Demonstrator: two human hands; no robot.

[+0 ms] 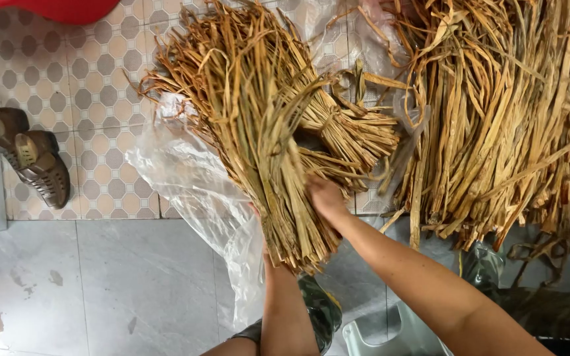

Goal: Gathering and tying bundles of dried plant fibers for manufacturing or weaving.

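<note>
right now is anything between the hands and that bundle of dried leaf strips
Nothing visible. The right hand already rests on the bundle of dried leaf strips. The left hand is mostly hidden behind the bundle's lower end, seemingly gripping it. The clear plastic sheet lies beneath, not between.

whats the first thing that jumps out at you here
A thick bundle of dried straw-coloured strips fills the middle of the view, gripped near its lower end by the right hand, with the left hand mostly hidden beneath it. A larger loose heap of the same strips spreads across the right side. Clear plastic sheeting lies under the bundle, and a pair of brown sandals sits on the patterned tiles at the left.
</note>
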